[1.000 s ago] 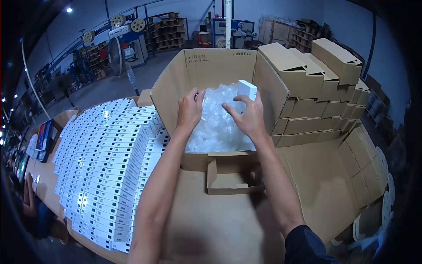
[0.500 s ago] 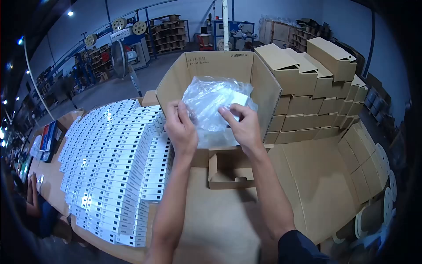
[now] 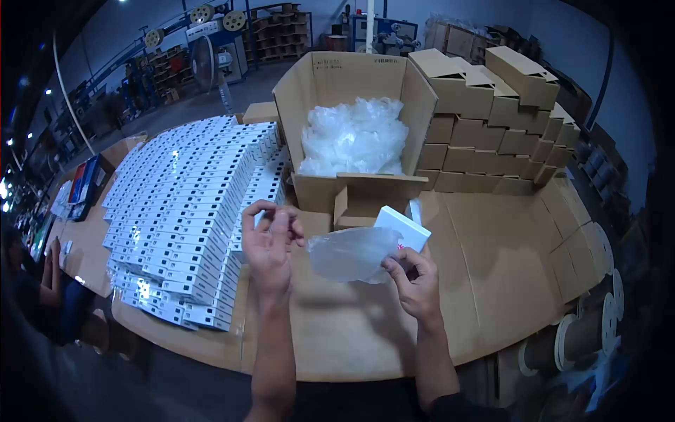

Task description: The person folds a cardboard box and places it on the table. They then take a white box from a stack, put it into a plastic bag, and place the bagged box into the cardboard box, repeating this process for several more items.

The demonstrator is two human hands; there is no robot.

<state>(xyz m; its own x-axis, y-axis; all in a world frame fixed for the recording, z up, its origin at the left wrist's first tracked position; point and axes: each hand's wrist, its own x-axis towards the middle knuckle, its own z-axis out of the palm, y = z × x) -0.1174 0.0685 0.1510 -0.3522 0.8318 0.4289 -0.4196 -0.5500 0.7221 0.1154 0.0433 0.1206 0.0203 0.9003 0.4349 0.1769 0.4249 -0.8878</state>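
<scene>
My right hand (image 3: 415,285) is closed, thumb against fingers, on a thin clear plastic bag (image 3: 351,254) and a flat white box (image 3: 401,228) with a small red mark. The bag stretches out to the left of the box. My left hand (image 3: 271,239) is palm up with loosely curled fingers, apart from each other, just left of the bag's free end and not touching it. Behind them stands a small open brown box (image 3: 369,200), in front of a large open carton (image 3: 422,105) filled with crumpled clear plastic bags (image 3: 355,137).
Stacked white boxes (image 3: 183,218) cover the left of the cardboard-topped table (image 3: 337,330). Folded brown cartons (image 3: 485,126) are piled at the back right. Spools (image 3: 562,337) stand off the right edge. Another person's hand (image 3: 53,260) is at far left.
Both hands have come back from the large carton toward me, the right bringing the white box and a bag. My left hand has come off the plastic. The camera view has shifted.
</scene>
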